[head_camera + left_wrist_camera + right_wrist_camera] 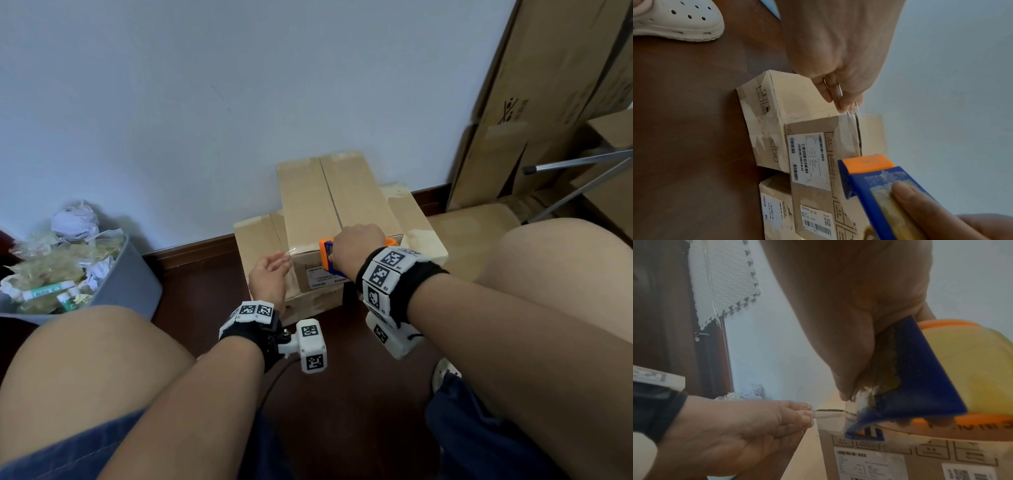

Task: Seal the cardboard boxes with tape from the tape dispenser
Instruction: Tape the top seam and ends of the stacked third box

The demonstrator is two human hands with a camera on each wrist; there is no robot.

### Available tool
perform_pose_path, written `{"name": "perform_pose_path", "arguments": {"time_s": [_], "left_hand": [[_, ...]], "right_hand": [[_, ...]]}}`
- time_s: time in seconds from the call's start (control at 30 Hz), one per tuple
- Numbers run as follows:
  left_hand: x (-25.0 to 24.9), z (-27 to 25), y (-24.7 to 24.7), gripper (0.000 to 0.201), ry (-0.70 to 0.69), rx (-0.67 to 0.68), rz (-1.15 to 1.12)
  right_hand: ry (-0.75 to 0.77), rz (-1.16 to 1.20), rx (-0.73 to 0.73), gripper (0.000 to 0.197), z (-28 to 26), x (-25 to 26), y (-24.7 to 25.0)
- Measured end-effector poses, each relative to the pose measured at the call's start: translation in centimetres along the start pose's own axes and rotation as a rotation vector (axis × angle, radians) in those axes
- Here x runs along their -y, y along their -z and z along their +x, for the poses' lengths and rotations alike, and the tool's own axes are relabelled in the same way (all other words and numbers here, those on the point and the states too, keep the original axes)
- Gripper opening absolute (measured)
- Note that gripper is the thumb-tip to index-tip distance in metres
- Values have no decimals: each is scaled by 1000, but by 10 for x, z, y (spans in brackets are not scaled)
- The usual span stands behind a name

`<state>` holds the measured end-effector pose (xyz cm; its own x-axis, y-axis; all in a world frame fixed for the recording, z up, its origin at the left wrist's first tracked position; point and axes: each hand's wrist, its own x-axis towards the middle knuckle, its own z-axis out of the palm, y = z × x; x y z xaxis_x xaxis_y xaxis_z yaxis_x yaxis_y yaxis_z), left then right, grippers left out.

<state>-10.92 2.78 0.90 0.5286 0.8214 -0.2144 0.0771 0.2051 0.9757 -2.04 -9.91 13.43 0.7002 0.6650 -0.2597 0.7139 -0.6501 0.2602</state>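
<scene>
Cardboard boxes are sitting stacked on a dark wooden floor (191, 274) against a pale wall (205, 102), in front of a seated person whose bare knees frame the head view. A long top box (329, 202) is lying across the lower boxes (260, 240), with a printed shipping label (805, 159) on its near end face.

Right hand (356, 243) is gripping a blue and orange tape dispenser (327, 255) at the near top edge of the top box; its grip is closed around the dispenser body, and the right wrist view is showing a yellowish roll (970, 366) inside it. The dispenser's front end is resting at the box's near edge, just above the label.

Left hand (269, 277) is hovering just to the left of that box corner, its fingertips (807, 415) pinching the free end of a strip of clear tape (289, 253). The strip is stretching from those fingers across to the dispenser, running along the near top edge of the box. In the left wrist view, clear tape is lying over the corner of the box below the pinching fingers.

Further left, a grey bin (137, 274) full of crumpled paper and wrappers is standing by the wall. Tall flattened cartons (534, 102) are leaning at the far right, and a white perforated clog (678, 19) is showing on the floor.
</scene>
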Motion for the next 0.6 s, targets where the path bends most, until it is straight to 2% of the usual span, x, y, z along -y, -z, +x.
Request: {"name": "perform_pose_path", "arguments": {"time_s": [0.27, 0.37, 0.43, 0.53, 0.6], "left_hand": [[1, 11, 3, 24, 29, 14, 0], [0, 15, 5, 24, 43, 39, 11], [-1, 17, 6, 24, 48, 60, 14], [-3, 19, 9, 25, 52, 84, 30], [-2, 21, 10, 24, 50, 94, 38]], "right_hand": [[-16, 22, 113, 30, 22, 3, 14], [-98, 79, 240, 33, 49, 15, 4], [-149, 119, 253, 47, 79, 22, -16], [-119, 85, 266, 29, 59, 16, 6], [-62, 143, 181, 25, 45, 5, 12]]}}
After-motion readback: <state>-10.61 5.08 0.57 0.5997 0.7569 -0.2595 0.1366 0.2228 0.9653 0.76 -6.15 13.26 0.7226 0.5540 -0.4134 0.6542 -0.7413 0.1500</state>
